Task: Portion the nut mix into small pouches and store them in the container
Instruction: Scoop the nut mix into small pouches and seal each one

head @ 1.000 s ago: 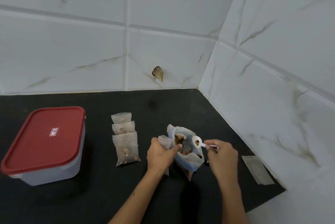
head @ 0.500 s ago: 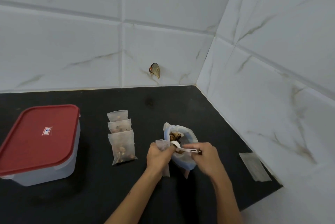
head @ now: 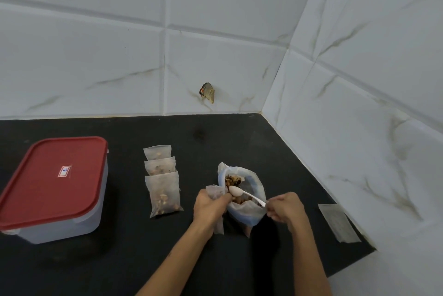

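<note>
Your right hand (head: 284, 207) is pinching the handle of a white spoon (head: 247, 195), its bowl lying over the open bag of nuts (head: 242, 196). Your left hand (head: 210, 204) is gripping a small pouch (head: 214, 191), touching the bag's left side. Left of the bag, three filled pouches (head: 163, 180) are overlapping in a row. Farther left of the bag, the container (head: 54, 187) is sitting lidded. Right of the bag, an empty pouch (head: 338, 222) is lying flat.

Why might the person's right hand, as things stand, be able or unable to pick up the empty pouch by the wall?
Probably not yet: the right hand pinches the white spoon. Otherwise the empty pouch lies uncovered beside it.
</note>
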Action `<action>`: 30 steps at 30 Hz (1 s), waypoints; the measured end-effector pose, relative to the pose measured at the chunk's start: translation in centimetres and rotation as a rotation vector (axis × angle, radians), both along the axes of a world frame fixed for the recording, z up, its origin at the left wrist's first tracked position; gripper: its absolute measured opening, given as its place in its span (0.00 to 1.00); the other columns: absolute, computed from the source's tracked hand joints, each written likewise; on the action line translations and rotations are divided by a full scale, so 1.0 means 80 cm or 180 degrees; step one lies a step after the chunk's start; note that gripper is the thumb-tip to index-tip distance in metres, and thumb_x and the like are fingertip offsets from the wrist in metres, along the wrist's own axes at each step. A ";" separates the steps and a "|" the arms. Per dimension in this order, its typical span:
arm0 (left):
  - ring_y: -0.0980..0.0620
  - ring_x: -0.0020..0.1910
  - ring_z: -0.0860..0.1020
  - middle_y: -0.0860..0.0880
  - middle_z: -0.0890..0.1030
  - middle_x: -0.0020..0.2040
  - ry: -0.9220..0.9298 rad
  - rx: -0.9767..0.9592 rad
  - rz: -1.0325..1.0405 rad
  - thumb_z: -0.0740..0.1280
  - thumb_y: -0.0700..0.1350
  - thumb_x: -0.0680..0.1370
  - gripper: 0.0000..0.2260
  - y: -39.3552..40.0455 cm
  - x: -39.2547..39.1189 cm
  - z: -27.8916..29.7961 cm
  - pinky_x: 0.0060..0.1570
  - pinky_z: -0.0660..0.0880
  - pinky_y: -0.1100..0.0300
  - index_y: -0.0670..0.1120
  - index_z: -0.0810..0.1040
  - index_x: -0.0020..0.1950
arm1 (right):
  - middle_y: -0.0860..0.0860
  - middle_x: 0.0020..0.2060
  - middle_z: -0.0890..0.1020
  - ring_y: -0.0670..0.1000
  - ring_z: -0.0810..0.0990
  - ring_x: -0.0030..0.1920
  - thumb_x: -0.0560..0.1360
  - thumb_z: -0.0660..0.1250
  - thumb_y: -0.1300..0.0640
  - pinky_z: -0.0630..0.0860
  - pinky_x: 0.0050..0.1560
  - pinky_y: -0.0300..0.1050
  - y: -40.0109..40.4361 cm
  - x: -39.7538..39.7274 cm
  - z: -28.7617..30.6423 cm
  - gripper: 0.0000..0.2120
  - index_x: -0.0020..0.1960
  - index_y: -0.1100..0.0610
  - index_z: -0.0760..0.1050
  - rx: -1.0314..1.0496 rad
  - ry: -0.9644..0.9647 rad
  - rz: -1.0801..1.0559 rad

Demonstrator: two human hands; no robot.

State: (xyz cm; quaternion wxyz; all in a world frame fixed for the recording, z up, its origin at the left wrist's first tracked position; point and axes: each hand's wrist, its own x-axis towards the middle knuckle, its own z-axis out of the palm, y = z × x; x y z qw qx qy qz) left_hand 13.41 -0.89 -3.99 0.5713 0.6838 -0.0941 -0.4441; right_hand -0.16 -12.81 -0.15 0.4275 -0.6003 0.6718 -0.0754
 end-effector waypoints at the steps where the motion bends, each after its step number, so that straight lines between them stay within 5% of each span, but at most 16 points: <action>1: 0.50 0.49 0.79 0.46 0.80 0.50 0.0014 -0.0013 -0.0001 0.73 0.44 0.72 0.18 0.000 0.000 0.000 0.48 0.79 0.53 0.46 0.73 0.59 | 0.59 0.38 0.84 0.51 0.82 0.35 0.71 0.69 0.66 0.82 0.44 0.45 -0.002 0.002 0.001 0.03 0.42 0.62 0.81 -0.0020 0.0049 -0.0005; 5: 0.49 0.49 0.79 0.45 0.80 0.51 0.0042 -0.0079 0.0030 0.72 0.42 0.72 0.16 0.001 0.001 0.001 0.47 0.78 0.54 0.45 0.73 0.58 | 0.58 0.32 0.83 0.50 0.79 0.31 0.69 0.69 0.67 0.80 0.41 0.46 0.001 0.002 0.009 0.05 0.37 0.60 0.82 -0.0309 -0.0146 -0.0056; 8: 0.49 0.50 0.79 0.45 0.80 0.51 0.0027 -0.0113 0.0068 0.72 0.42 0.72 0.16 0.003 0.004 0.001 0.49 0.79 0.53 0.45 0.73 0.58 | 0.56 0.32 0.82 0.48 0.77 0.31 0.70 0.71 0.66 0.75 0.33 0.40 0.009 0.001 0.015 0.05 0.39 0.58 0.82 -0.0433 -0.0692 0.0043; 13: 0.49 0.50 0.79 0.45 0.80 0.51 -0.0009 -0.0108 0.0026 0.72 0.41 0.71 0.18 0.002 0.004 0.000 0.51 0.79 0.51 0.45 0.73 0.59 | 0.55 0.36 0.83 0.48 0.78 0.35 0.73 0.69 0.64 0.75 0.34 0.38 0.014 -0.002 0.011 0.05 0.44 0.56 0.83 -0.0750 -0.0784 0.0159; 16: 0.49 0.51 0.79 0.45 0.79 0.51 -0.0017 -0.0067 -0.0008 0.73 0.42 0.71 0.19 0.001 0.002 -0.001 0.52 0.79 0.50 0.46 0.73 0.59 | 0.54 0.44 0.83 0.50 0.80 0.43 0.74 0.69 0.61 0.79 0.48 0.45 0.008 -0.012 0.003 0.05 0.49 0.57 0.82 -0.0918 -0.0347 0.0255; 19: 0.49 0.52 0.79 0.46 0.79 0.52 -0.0015 -0.0038 -0.0021 0.73 0.42 0.71 0.19 0.001 0.001 -0.002 0.54 0.78 0.49 0.46 0.73 0.59 | 0.55 0.56 0.80 0.53 0.78 0.57 0.74 0.69 0.61 0.72 0.61 0.47 0.005 -0.022 -0.006 0.14 0.59 0.58 0.78 -0.0917 0.0289 0.0415; 24: 0.48 0.52 0.79 0.45 0.79 0.52 -0.0004 -0.0036 -0.0052 0.72 0.42 0.71 0.19 0.000 0.002 0.000 0.55 0.78 0.48 0.46 0.73 0.60 | 0.53 0.59 0.78 0.53 0.76 0.58 0.75 0.68 0.53 0.72 0.55 0.43 0.014 -0.015 -0.015 0.18 0.64 0.53 0.74 -0.1004 0.0963 0.1029; 30: 0.48 0.52 0.79 0.45 0.79 0.52 -0.0030 -0.0059 -0.0055 0.72 0.42 0.71 0.18 0.001 0.000 0.000 0.54 0.78 0.48 0.46 0.73 0.59 | 0.53 0.49 0.80 0.52 0.77 0.46 0.76 0.65 0.57 0.71 0.42 0.41 0.026 -0.002 -0.021 0.08 0.52 0.52 0.80 -0.1229 0.1240 0.0965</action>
